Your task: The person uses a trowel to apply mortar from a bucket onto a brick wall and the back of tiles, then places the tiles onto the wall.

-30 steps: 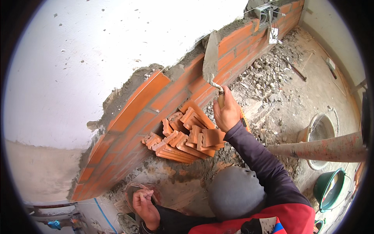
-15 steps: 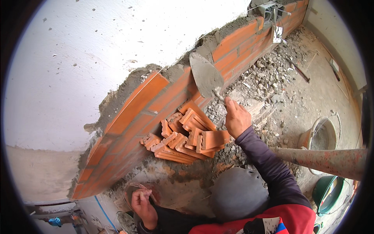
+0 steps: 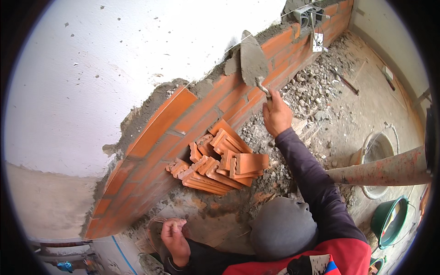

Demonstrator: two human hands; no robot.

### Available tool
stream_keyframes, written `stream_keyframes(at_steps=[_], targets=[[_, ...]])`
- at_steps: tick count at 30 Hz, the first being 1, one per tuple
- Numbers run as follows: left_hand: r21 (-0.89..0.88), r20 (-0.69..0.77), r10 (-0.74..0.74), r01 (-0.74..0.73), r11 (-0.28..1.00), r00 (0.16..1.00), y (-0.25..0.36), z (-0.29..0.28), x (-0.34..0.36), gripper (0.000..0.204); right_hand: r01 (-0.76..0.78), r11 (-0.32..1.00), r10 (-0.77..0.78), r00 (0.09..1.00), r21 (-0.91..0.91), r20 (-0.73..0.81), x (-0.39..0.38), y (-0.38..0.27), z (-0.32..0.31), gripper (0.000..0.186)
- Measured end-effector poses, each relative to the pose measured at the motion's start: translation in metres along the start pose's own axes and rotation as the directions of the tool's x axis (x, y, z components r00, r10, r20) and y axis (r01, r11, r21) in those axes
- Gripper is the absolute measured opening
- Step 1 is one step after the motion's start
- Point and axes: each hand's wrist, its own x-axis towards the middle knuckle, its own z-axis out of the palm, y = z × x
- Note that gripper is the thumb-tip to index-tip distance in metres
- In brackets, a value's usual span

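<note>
My right hand [image 3: 277,115] grips a pointed trowel [image 3: 253,59] by its handle. Grey mortar coats the blade, which lies tilted over the top of the low brick wall [image 3: 160,153]. Beside its left edge is a lump of mortar [image 3: 233,64] on the wall's top course. Lower left, my left hand [image 3: 176,240] is closed with curled fingers; whatever they hold is too small to make out. Between my hands and the wall's foot, several loose orange bricks [image 3: 251,163] lie piled.
An electrical box [image 3: 306,17] with wires and a white socket plate [image 3: 317,42] sit at the wall's far end. Rubble [image 3: 308,82] lines its base. A thick pole [image 3: 380,170] crosses before a pale bucket [image 3: 357,158]; a green bucket [image 3: 378,222] stands nearer. A rounded grey shape [image 3: 282,227] blocks the lower middle.
My right hand has carried the trowel farther away and slightly right along the wall's top, exposing the mortar lump beside the blade. My left hand shifted slightly right, still closed.
</note>
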Motion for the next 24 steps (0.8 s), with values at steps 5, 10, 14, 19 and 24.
stream_keyframes(at_steps=[5,10,14,19,24], targets=[[-0.004,0.025,0.013,-0.013,1.000,1.000,0.000,-0.001,-0.003,0.020,-0.082,0.989,0.101,0.983,-0.126,0.154,-0.014,0.018,0.001,0.039],[0.027,0.057,0.038,-0.040,0.999,0.998,0.005,-0.011,-0.008,0.018,-0.211,0.974,0.223,0.944,-0.077,0.243,-0.049,0.007,-0.052,0.032],[-0.109,0.004,0.081,-0.080,0.991,0.997,0.009,-0.006,-0.010,0.018,-0.134,0.991,0.137,0.934,-0.030,0.330,-0.008,-0.044,-0.107,0.029],[-0.139,0.064,0.148,-0.138,0.981,0.987,0.017,-0.012,-0.011,0.020,0.033,0.968,0.091,0.878,-0.249,0.470,0.039,-0.092,-0.133,0.025],[-0.275,0.035,0.195,-0.178,0.945,0.980,0.023,-0.020,-0.019,0.020,0.173,0.877,0.131,0.812,-0.449,0.569,0.090,-0.100,-0.142,0.027]])
